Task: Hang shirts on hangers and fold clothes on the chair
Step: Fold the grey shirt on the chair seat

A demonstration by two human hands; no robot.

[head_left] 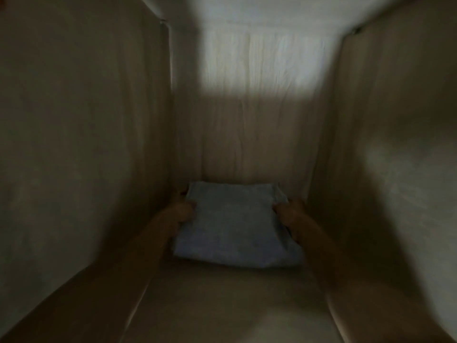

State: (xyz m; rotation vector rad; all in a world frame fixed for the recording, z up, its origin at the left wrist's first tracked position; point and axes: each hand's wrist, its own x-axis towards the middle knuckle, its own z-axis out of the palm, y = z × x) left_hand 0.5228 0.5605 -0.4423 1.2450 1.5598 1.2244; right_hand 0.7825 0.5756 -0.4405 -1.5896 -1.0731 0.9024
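- The picture is dim and blurred, so small details are not readable.
- On the far left stands the left fabric wall (81, 144) of a cloth compartment, beige and in shadow; a thin frame tube runs down its far edge.
- The person's left forearm reaches forward from the lower left, and the left hand (181, 211) is at the left edge of the folded blue garment (235, 226). The thumb seems to lie on top of the cloth with the other fingers hidden below, so the hand appears to grip the edge, though the blur makes the exact finger position unclear.
- The folded blue garment lies flat in the middle, on the beige floor (222, 305) of the compartment, with its far edge near the back wall.
- The back wall (259, 120) is wrinkled fabric; its upper part is bright with light and its lower part is dark.
- The right hand (290, 214) is at the right edge of the garment, the fingers curled on the cloth, and it appears to hold that side in the same way. The right forearm comes from the lower right.
- On the far right is the right fabric wall (395, 157), also beige, with a lighter patch in its lower part.
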